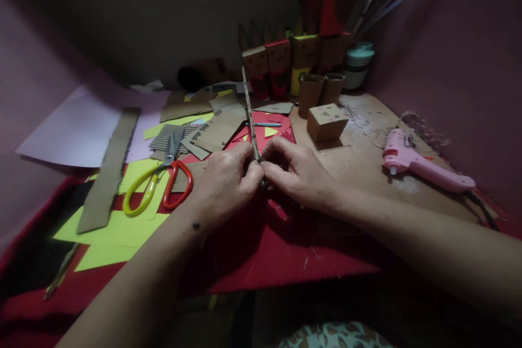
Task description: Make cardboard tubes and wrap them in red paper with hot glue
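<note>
Both hands meet over the red table covering at the middle of the view. My left hand (234, 174) is closed, its thumb and fingers pinching the near end of a thin cardboard strip (249, 106). From the other side my right hand (296, 171) pinches the same end, fingertips almost touching those of the left. The strip is seen edge-on and points up and away from me. Just left of my left hand lie scissors (174, 166) with one yellow and one red handle, blades partly open. My fingers hide the strip's lower end.
A pink glue gun (424, 163) lies at the right. A small cardboard box (327, 122) and two cardboard tubes (311, 95) stand behind my right hand, before several decorated box figures (278, 65). A long cardboard piece (108, 174) and yellow paper (101, 253) lie at the left.
</note>
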A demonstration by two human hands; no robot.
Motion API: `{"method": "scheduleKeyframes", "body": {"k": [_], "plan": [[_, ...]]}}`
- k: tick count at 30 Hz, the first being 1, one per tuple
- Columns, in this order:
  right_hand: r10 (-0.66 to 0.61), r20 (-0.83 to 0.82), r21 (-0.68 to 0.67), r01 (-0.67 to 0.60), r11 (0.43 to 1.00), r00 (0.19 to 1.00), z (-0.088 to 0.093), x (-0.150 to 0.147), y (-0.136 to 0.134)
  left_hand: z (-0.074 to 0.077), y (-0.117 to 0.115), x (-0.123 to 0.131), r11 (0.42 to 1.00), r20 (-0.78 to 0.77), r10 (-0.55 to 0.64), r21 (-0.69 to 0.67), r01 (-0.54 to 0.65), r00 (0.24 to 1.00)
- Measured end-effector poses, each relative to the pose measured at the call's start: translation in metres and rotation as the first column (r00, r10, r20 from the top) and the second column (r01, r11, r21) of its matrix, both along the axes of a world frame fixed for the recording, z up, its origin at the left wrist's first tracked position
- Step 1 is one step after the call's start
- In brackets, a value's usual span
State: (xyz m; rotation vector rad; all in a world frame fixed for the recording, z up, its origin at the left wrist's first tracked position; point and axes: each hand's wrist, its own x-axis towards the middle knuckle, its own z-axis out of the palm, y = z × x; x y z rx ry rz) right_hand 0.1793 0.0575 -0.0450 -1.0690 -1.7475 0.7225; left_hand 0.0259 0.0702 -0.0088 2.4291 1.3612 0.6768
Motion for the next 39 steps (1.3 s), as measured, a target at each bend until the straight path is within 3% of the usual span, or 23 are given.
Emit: {"method": "scheduleKeyframes", "body": {"k": [9,16,23,27,30,34,39], "plan": [[-0.045,0.049,0.038,0.043,0.998,0.998,0.0011,-0.0030,-0.0007,0.0006,0.0024,-0.0001,0.988,0.108,0.042,-0.155,-0.025,0.993],[-0.016,0.020,-0.029,0.016,0.999,1.000,0.0000,-0.0006,-0.0032,0.0035,0.0033,-0.0007,0.971,0.101,0.053,-0.239,-0.028,0.993],[-0.014,0.082,0.104,0.006,0.995,0.997,-0.0035,0.0003,-0.0031,0.0042,0.0012,0.0015,0.974,0.049,0.004,-0.228,0.007,0.999],[-0.003,0.085,0.118,-0.007,0.993,0.996,-0.0039,0.0014,-0.0012,0.0026,-0.0005,0.0031,0.991,0.008,-0.031,-0.126,0.032,0.999],[-0.009,0.092,0.106,-0.001,0.994,0.996,-0.0039,0.0019,0.0000,0.0019,-0.0006,0.0033,0.996,-0.004,-0.021,-0.088,0.021,1.000],[-0.043,0.089,0.062,0.037,0.997,0.995,-0.0030,0.0026,-0.0006,0.0019,-0.0011,0.0037,0.990,0.031,-0.011,-0.139,0.015,0.999],[-0.011,0.026,-0.052,0.012,0.999,1.000,0.0007,0.0045,-0.0027,0.0002,-0.0042,0.0052,0.999,0.012,-0.011,-0.051,0.012,1.000]]}}
